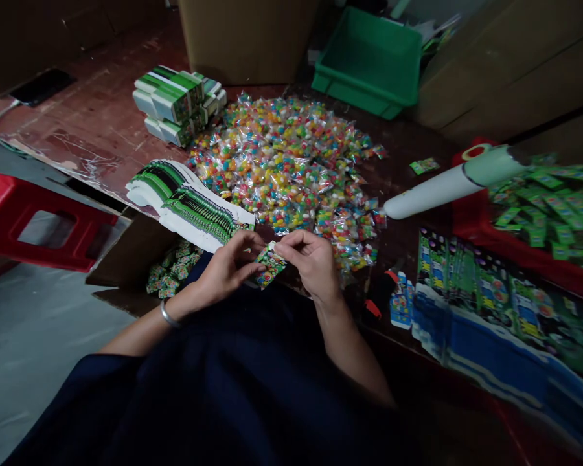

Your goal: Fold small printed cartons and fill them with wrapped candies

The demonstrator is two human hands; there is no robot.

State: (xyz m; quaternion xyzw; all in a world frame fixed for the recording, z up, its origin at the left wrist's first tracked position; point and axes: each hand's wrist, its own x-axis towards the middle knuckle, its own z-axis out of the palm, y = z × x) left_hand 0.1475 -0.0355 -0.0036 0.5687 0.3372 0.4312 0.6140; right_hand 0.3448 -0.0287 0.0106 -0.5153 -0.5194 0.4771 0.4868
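Head view: a small green box (269, 264) sits near the table (102, 123) edge, pinched between both hands. The left hand (226, 268) curls its fingers around the box's left end. The right hand (311, 259) grips the right end. A big candy pile (291, 162) lies just beyond.

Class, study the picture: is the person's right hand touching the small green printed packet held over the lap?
Touching. The head view shows the right hand pinching one end of the small green printed packet with its fingertips, while the left hand grips the other end.
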